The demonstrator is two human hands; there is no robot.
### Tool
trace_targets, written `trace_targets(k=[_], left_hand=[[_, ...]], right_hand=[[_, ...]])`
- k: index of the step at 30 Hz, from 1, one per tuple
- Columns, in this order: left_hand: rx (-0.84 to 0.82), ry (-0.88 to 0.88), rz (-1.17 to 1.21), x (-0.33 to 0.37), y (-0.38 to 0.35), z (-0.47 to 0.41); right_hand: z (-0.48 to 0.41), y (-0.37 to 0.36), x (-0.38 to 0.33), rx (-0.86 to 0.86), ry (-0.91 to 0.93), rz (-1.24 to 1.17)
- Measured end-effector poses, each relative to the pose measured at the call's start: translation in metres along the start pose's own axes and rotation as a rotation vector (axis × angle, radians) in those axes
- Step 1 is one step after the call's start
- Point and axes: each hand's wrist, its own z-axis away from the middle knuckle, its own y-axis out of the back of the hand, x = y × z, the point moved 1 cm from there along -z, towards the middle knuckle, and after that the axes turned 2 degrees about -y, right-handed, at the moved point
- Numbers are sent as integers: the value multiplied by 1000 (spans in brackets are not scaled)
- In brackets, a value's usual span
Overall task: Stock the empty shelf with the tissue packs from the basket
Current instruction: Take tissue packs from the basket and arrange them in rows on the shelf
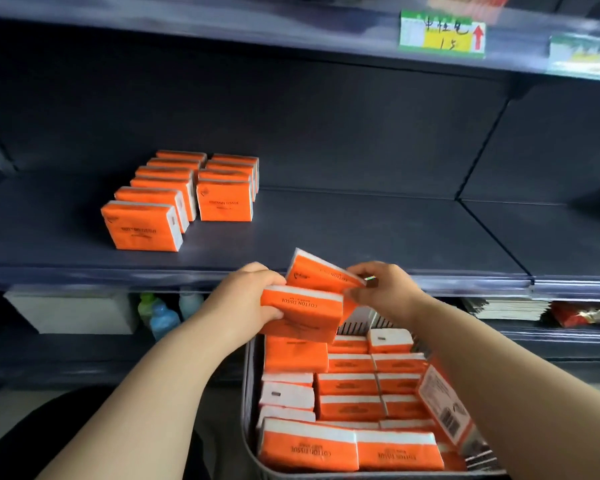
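Observation:
Above the grey basket (248, 393) my left hand (246, 299) grips an orange tissue pack (302, 313) by its left end. My right hand (385, 289) pinches a second, tilted orange pack (321, 273) just behind it, at the shelf's front edge. The basket below holds several more orange and white packs (350, 407). On the dark shelf (361, 230), two rows of upright packs (184, 195) stand at the left.
The shelf above carries a green and yellow price tag (442, 34). Under the stocked shelf sit a white box (73, 313), small bottles (163, 311), stacked booklets (510, 308) and a red packet (575, 313). The dark shelf surface stretches bare to the right of the rows.

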Motion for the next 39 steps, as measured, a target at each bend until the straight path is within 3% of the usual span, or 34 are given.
trace_targets(k=[10, 22, 26, 30, 39], left_hand=[[270, -1, -53, -14, 30, -30], [207, 102, -277, -78, 63, -77], [114, 118, -516, -89, 60, -88], [134, 34, -649, -91, 58, -93], [121, -81, -617, -87, 54, -95]], right_hand=[[-46, 3, -50, 177, 149, 86], [-132, -39, -126, 108, 279, 341], [-157, -68, -142, 56, 288, 426], [-172, -89, -147, 18, 250, 460], [-185, -98, -152, 34, 264, 697]])
